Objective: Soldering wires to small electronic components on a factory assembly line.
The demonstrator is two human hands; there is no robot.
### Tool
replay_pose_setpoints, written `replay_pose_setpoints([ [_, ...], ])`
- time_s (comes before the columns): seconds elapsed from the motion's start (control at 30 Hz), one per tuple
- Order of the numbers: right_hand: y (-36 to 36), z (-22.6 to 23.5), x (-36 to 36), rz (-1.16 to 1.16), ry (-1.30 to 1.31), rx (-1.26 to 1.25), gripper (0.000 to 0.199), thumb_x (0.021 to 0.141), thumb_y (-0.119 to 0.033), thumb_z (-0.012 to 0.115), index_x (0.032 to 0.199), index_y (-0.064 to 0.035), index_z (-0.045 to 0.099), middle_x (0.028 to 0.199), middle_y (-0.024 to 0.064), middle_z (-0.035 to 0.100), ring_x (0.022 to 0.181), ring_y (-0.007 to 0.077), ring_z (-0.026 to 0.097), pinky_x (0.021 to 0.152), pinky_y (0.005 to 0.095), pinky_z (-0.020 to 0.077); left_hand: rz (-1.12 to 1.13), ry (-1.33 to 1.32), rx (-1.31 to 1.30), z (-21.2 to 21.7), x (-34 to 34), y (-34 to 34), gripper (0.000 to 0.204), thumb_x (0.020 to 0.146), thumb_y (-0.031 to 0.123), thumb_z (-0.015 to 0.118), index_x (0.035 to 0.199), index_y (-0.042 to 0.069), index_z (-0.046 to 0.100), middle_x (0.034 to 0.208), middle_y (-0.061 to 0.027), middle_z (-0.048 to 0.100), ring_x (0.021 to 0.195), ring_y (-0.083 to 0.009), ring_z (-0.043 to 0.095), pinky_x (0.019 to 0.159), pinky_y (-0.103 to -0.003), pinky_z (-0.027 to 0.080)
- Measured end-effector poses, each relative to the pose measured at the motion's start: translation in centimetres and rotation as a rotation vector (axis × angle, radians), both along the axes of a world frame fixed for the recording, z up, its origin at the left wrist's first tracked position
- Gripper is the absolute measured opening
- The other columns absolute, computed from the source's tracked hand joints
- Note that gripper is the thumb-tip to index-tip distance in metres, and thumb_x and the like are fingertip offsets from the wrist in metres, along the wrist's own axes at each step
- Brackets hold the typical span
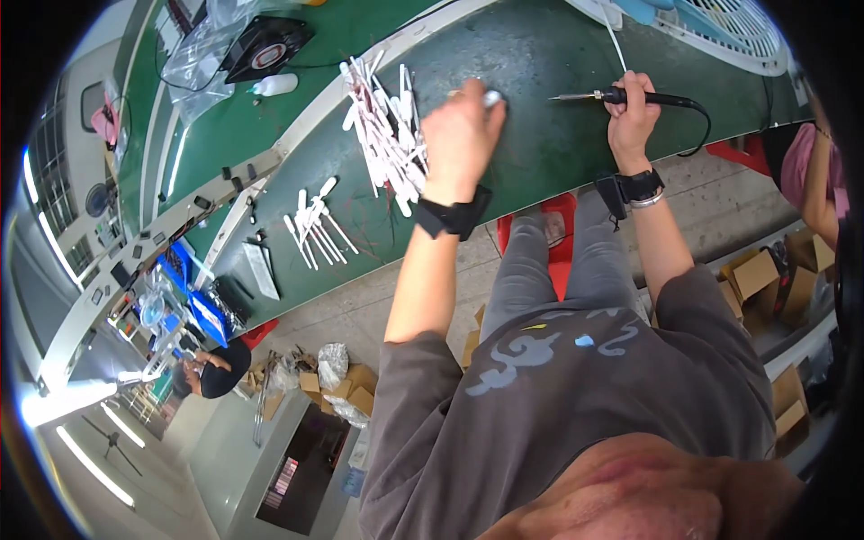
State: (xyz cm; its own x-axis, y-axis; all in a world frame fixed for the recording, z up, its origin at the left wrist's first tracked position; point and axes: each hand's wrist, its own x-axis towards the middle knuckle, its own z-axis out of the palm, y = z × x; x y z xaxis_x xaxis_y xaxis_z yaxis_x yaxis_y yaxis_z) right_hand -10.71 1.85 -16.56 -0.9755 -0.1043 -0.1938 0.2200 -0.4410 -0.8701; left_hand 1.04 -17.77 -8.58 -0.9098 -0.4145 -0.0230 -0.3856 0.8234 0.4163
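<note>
My right hand (632, 117) is closed round the black handle of a soldering iron (589, 95), its bare metal tip pointing left above the green bench mat. My left hand (461, 135) has its fingers bent together, with a small white piece (491, 98) showing at the fingertips; the rest of that piece is hidden. Just left of this hand lies a large heap of white stick-shaped parts (382, 135) with thin dark wires. Farther left sits a smaller group of the same white parts (315, 225).
A blue and white fan (729, 36) stands at the far right, with a thin white strip running toward my right hand. A square black cooling fan (267, 49) and a white bottle (274, 85) are at the back left. Cardboard boxes (751, 274) stand on the floor at right.
</note>
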Motion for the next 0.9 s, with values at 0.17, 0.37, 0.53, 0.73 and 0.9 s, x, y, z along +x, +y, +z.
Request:
replay_pose_setpoints([
  [0.17,0.3,0.3,-0.3,-0.006,0.047,0.134,0.022,0.093,-0.013,0.055,0.073,-0.0072,0.05,0.062,-0.0013,0.045,0.049,0.0034,0.037,0.044,0.0204,0.0294,-0.08,0.049,0.039,-3.8,-0.3,3.2,0.021,0.081,0.026,0.07,0.093,0.01,0.064,0.091,-0.01,0.064,0.076,-0.0306,0.065,0.063,-0.04,0.051],
  [0.37,-0.3,0.3,-0.3,0.093,0.173,0.373,0.028,0.092,-0.022,0.058,0.07,-0.0065,0.052,0.061,-0.0039,0.045,0.053,0.0023,0.038,0.046,0.02,0.0311,-0.023,0.26,0.132,-5.3,0.2,4.7,0.017,0.078,0.015,0.071,0.093,0.009,0.064,0.094,-0.007,0.06,0.083,-0.0272,0.062,0.065,-0.037,0.05],
  [0.53,-0.5,0.5,-0.3,0.077,0.176,0.456,0.032,0.092,-0.024,0.061,0.067,-0.0057,0.052,0.06,-0.0048,0.052,0.054,0.0022,0.042,0.049,0.0205,0.0348,0.071,0.268,0.201,-5.7,0.5,4.8,0.016,0.077,0.017,0.073,0.091,0.011,0.067,0.094,-0.0042,0.061,0.081,-0.0263,0.062,0.067,-0.037,0.049],
  [0.73,-0.6,0.7,-0.6,0.082,0.206,0.526,0.032,0.091,-0.024,0.062,0.068,-0.0043,0.052,0.06,-0.0036,0.053,0.055,0.003,0.044,0.051,0.0215,0.0368,0.091,0.294,0.215,-6.0,0.5,5.0,0.015,0.077,0.018,0.073,0.09,0.012,0.069,0.096,-0.0034,0.062,0.081,-0.026,0.062,0.068,-0.037,0.049],
  [0.9,-0.7,0.5,-0.5,0.07,0.195,0.522,0.031,0.091,-0.023,0.062,0.068,-0.0036,0.053,0.061,-0.0027,0.054,0.055,0.0037,0.045,0.052,0.0219,0.038,0.091,0.283,0.221,-5.8,0.5,5.1,0.016,0.075,0.012,0.073,0.089,0.011,0.066,0.092,-0.0041,0.059,0.082,-0.026,0.06,0.067,-0.038,0.048],
])
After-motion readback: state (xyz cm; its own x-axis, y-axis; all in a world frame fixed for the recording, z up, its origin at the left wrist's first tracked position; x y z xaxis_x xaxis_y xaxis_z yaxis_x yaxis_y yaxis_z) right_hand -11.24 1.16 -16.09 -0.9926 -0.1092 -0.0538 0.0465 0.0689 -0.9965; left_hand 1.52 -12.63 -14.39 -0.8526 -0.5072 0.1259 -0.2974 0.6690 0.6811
